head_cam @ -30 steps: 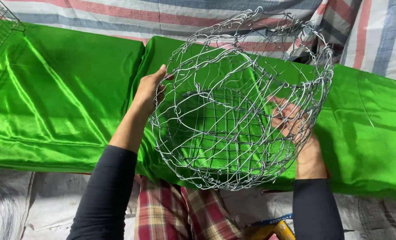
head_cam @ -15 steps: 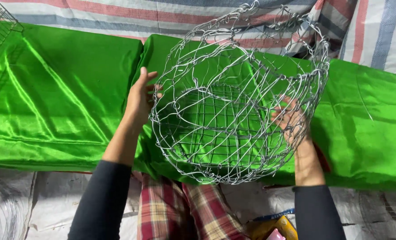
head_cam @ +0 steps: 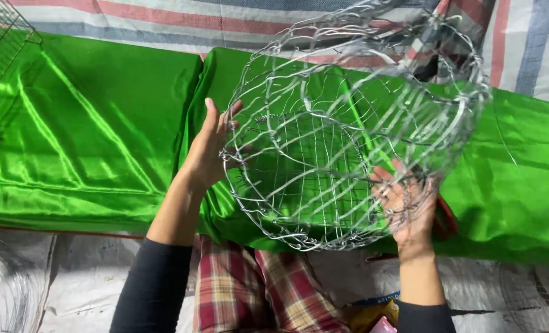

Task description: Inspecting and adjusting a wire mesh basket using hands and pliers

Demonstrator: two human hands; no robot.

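A person holds a round wire basket [head_cam: 348, 142] up between both hands over shiny green cloth [head_cam: 102, 135].

The left hand [head_cam: 209, 151] presses flat against the basket's left side, fingers straight and spread rather than curled, so it braces the wire without clasping it. The right hand [head_cam: 407, 200] sits at the basket's lower right rim with its fingers hooked through the mesh, grasping the wire. The basket is tilted, its open mouth turned up and away and its gridded bottom facing the camera, lifted clear of the cloth. Behind the cloth lies a striped tarpaulin [head_cam: 521, 43] in red, blue and white. A dark wire rack [head_cam: 0, 34] shows at the top left corner. Near the bottom edge, beside the checked red trousers [head_cam: 249, 290], lies a small yellow and pink package [head_cam: 373, 319], mostly cut off by the frame.
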